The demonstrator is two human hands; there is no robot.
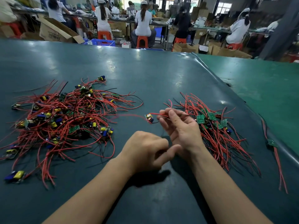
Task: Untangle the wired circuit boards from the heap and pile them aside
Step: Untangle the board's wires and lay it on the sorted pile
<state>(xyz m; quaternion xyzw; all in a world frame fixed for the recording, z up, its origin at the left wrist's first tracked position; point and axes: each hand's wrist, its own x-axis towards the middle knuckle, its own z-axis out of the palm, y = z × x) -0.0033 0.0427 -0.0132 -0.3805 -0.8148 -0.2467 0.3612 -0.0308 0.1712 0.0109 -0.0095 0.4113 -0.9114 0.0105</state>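
Here, a dark green table mat [145,75] carries everything, and the person's two bare hands at its middle serve as the landmark. Far to the left of the hands lies the heap [61,120]: a loose tangle of red and black wires with small circuit boards bearing yellow and blue parts scattered through it, a few boards lying at its outer edges. Just right of the heap, the left hand [145,152] hangs low over the mat with its back turned up, its fingers curled inward and the forefinger stretched toward the other wrist; whether it holds anything between those fingers cannot be told. Directly above it, and close to the fingertips of the other hand, a single circuit board [149,118] hangs clear of the mat, one red wire trailing blurred toward the heap. The right hand [179,125] is raised palm toward the camera, and its thumb and fingertips pinch the red wires of that board. The two hands sit near each other, the left forefinger nearly at the right wrist. Behind and right of the right hand lies the sorted pile [215,126], boards mostly green side up, wires fanning toward the near edge. Farther right, one stray wired board [272,143] lies alone at the mat's raised seam.
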